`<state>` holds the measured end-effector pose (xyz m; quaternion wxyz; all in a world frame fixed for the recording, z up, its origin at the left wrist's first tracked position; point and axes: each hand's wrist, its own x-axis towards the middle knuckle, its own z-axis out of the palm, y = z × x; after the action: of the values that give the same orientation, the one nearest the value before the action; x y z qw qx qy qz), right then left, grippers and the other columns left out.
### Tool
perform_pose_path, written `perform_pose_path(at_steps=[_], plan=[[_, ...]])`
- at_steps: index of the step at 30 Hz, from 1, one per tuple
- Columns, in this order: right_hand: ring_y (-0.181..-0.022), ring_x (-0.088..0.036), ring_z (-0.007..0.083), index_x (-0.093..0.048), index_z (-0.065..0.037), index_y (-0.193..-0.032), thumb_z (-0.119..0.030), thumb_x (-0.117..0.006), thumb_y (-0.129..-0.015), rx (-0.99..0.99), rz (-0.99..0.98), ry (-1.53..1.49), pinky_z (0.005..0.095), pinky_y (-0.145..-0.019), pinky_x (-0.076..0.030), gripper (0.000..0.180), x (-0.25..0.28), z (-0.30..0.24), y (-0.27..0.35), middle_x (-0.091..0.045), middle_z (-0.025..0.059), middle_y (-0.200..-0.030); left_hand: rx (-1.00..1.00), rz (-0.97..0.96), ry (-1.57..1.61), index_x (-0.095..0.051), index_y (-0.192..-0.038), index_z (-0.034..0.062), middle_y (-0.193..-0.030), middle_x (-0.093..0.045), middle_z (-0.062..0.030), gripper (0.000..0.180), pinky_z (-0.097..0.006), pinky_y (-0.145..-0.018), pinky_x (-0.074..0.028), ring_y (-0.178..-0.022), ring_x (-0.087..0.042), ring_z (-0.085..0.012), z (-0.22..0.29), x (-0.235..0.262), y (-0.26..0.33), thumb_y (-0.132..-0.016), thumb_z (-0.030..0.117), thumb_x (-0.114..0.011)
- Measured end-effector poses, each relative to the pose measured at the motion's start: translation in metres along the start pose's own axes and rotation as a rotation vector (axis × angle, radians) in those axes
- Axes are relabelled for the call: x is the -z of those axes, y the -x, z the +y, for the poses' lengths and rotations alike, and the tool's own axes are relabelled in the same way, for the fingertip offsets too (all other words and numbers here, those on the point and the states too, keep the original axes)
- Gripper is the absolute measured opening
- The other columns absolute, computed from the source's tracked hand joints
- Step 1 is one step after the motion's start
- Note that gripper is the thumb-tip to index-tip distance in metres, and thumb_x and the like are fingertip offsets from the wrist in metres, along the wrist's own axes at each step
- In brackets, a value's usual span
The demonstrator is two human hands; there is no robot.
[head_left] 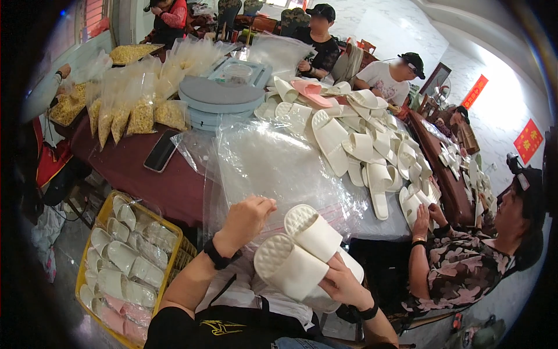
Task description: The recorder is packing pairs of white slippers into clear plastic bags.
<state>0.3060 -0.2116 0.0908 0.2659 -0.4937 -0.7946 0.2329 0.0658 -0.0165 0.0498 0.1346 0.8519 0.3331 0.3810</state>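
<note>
- Across the long table [174, 186], a heap of loose white slippers [372, 157] is being kept at the far right, with filled snack bags [125, 110] at the far left.
- Beside the person's left knee, a yellow crate [87, 256] is being filled with bagged slippers.
- Just in front of the chest, a sheet of clear plastic bags [273, 163] is being pinched at its near edge by the left hand [247, 218], fingers curled closed on it.
- A pair of white slippers [299, 250], soles outward, is being clasped together by the right hand [343, 285].
- Bagging is judged to be starting; a bag mouth would need to be opened before the pair is slid in.
</note>
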Motion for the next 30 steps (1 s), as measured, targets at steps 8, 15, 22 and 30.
perform_pose_path(at_steps=[8, 15, 22, 30], plan=[[-0.122, -0.05, 0.047, -0.068, 0.001, -0.115, 0.003, -0.069, -0.083, 0.013, 0.14, 0.165, 0.0517, -0.104, -0.043, 0.033, -0.01, 0.006, -0.032, -0.059, 0.0206, -0.125, -0.203, -0.061, -0.06, -0.069, -0.12, 0.0082, -0.115, -0.071, -0.0071, 0.032, -0.036, -0.072, -0.06, -0.092, -0.073, -0.0262, 0.011, 0.005, 0.011, -0.088, 0.01, -0.065], [-0.11, -0.052, 0.0455, -0.065, 0.003, -0.095, 0.003, -0.066, -0.081, -0.043, 0.224, 0.322, 0.0509, -0.094, -0.047, 0.014, -0.007, 0.0, -0.049, -0.058, 0.021, -0.106, -0.217, -0.095, -0.096, -0.065, -0.127, 0.0053, -0.132, -0.065, -0.0107, 0.039, -0.035, -0.074, -0.06, -0.1, -0.073, -0.0263, 0.021, 0.016, 0.009, -0.088, 0.009, -0.063], [-0.105, -0.051, 0.0436, -0.062, 0.001, -0.089, 0.003, -0.065, -0.08, 0.025, 0.157, 0.316, 0.0501, -0.091, -0.046, 0.009, -0.03, 0.011, -0.06, -0.053, 0.0208, -0.102, -0.464, 0.032, -0.04, -0.066, -0.127, 0.0063, -0.129, -0.068, -0.0129, 0.039, -0.035, -0.075, -0.061, -0.099, -0.073, -0.0238, 0.025, -0.002, 0.0, -0.088, 0.01, -0.063], [-0.083, -0.063, 0.0508, -0.059, 0.003, -0.097, -0.006, -0.06, -0.093, -0.371, 0.141, 0.168, 0.0553, -0.071, -0.051, 0.009, -0.04, 0.028, -0.067, -0.061, 0.03, -0.106, -0.435, -0.025, 0.043, -0.067, -0.127, 0.0108, -0.122, -0.07, -0.0081, 0.035, -0.032, -0.071, -0.061, -0.098, -0.074, -0.0223, 0.038, 0.002, 0.021, -0.092, 0.014, -0.066]])
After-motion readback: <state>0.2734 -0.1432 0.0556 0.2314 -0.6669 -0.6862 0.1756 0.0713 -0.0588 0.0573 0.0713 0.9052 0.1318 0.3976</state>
